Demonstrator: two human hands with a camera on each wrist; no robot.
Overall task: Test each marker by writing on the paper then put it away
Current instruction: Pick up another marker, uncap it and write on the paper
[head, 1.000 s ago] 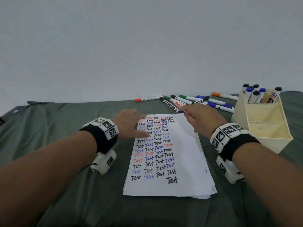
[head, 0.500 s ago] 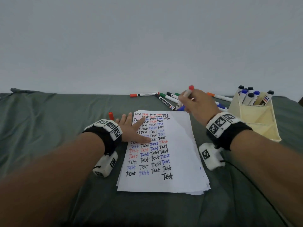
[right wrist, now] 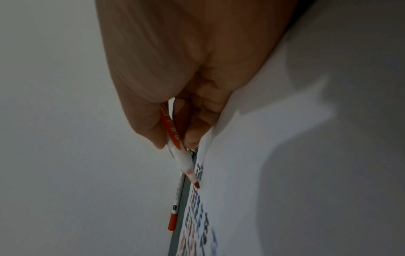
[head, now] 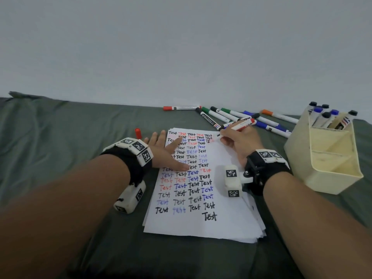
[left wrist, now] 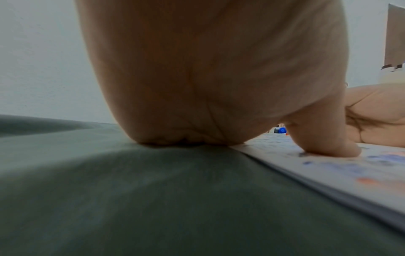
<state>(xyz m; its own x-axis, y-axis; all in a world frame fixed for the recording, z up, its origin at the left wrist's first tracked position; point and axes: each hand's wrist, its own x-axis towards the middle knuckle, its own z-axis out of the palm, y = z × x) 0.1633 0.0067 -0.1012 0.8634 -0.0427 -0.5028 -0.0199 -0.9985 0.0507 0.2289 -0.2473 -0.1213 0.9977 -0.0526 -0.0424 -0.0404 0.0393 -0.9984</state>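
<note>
Red marker [head: 240, 125], uncapped, sits pinched in the right hand's [head: 238, 142] curled fingers with its tip at the paper's [head: 225, 200] 1 o'clock corner, where crowded "Test" rows risk overwriting, while the left hand [head: 165, 153], flat and spread, presses the sheet's 9 o'clock edge against slipping.

The red marker [head: 240, 125], uncapped, slants in the right hand [head: 239, 144], its tip on the top right of the paper [head: 225, 218]. Its red cap [head: 137, 133] stands just beyond the left hand [head: 165, 156], which lies flat on the paper's left edge. More markers [head: 231, 116] lie beyond the right hand.
</note>
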